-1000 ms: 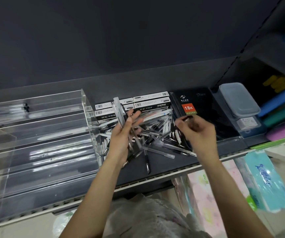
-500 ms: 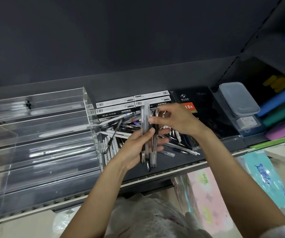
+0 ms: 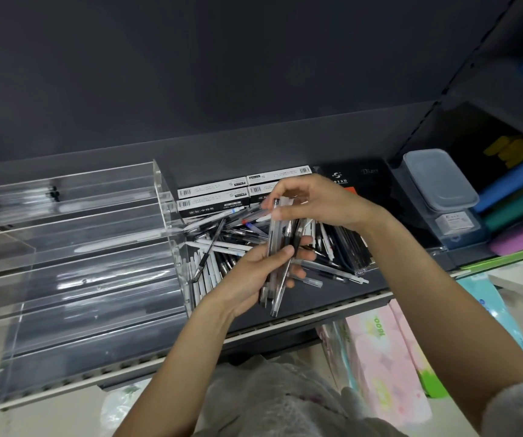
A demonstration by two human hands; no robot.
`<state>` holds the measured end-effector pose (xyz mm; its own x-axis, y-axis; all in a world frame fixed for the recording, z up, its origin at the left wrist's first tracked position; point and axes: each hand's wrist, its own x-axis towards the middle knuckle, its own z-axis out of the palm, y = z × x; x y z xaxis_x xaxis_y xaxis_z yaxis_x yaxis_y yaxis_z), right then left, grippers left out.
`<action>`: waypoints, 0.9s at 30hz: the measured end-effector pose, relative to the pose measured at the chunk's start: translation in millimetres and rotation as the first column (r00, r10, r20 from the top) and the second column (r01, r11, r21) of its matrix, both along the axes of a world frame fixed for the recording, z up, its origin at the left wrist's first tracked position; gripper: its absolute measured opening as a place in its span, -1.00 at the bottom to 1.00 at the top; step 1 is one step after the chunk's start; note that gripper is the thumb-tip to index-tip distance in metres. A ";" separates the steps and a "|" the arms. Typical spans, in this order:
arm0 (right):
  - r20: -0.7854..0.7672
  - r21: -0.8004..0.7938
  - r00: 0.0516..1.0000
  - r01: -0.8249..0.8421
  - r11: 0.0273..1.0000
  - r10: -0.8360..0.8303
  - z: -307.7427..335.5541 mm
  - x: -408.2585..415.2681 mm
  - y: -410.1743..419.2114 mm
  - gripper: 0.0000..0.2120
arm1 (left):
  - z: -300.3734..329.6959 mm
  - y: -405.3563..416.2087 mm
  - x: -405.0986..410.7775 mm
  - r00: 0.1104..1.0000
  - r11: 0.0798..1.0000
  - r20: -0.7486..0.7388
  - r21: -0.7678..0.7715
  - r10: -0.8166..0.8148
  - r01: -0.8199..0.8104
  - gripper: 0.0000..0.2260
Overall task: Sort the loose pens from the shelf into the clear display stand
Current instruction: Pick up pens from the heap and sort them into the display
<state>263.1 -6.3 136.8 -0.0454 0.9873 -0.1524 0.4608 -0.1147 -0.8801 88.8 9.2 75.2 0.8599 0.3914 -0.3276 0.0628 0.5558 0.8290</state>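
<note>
A heap of loose pens (image 3: 225,247) lies on the dark shelf (image 3: 310,301) between the clear display stand (image 3: 74,263) on the left and black notebooks on the right. My left hand (image 3: 254,272) grips a small bundle of pens (image 3: 277,291), held roughly upright above the heap. My right hand (image 3: 320,200) pinches the upper ends of that bundle with thumb and fingers. The stand's tiered troughs hold a few pens in the top rows at far left.
Boxed pen packs (image 3: 213,197) stand behind the heap. A black notebook (image 3: 358,178) and a lidded plastic box (image 3: 440,181) sit to the right, beside coloured rolls (image 3: 518,197). Wrapped tissue packs (image 3: 389,364) lie below the shelf edge.
My left hand gathered pens into an upright bundle over the heap. My right hand came from the right side of the pile to the bundle's top ends and stays there.
</note>
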 end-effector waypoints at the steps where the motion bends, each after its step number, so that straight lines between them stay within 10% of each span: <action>1: -0.015 0.000 1.000 0.009 1.000 -0.009 0.7 1.2 0.5 -0.93 | -0.3 -0.6 0.4 1.000 0.999 -0.016 0.034 -0.011 0.011 -0.76; 6: 0.059 0.199 0.984 0.151 0.968 -0.166 10.9 6.4 -2.5 -0.97 | -6.1 0.2 -0.8 0.998 0.992 -0.056 0.119 -0.024 0.030 -0.78; 15: -0.479 0.189 0.639 0.745 0.640 -0.602 -2.1 -18.5 -60.4 -0.85 | -9.4 4.8 7.6 0.871 0.871 0.149 -0.246 0.468 -0.426 -0.76; 27: -0.433 0.071 0.538 0.821 0.567 -0.723 -60.9 -82.6 -83.4 -0.86 | 8.4 -5.4 34.0 0.778 0.823 0.273 -0.243 0.566 -0.514 -0.74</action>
<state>180.5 -89.6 76.0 0.7561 0.6527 -0.0467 -0.0170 -0.0518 -0.9985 122.8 3.8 83.6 0.5866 0.7929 -0.1650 -0.5367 0.5331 0.6540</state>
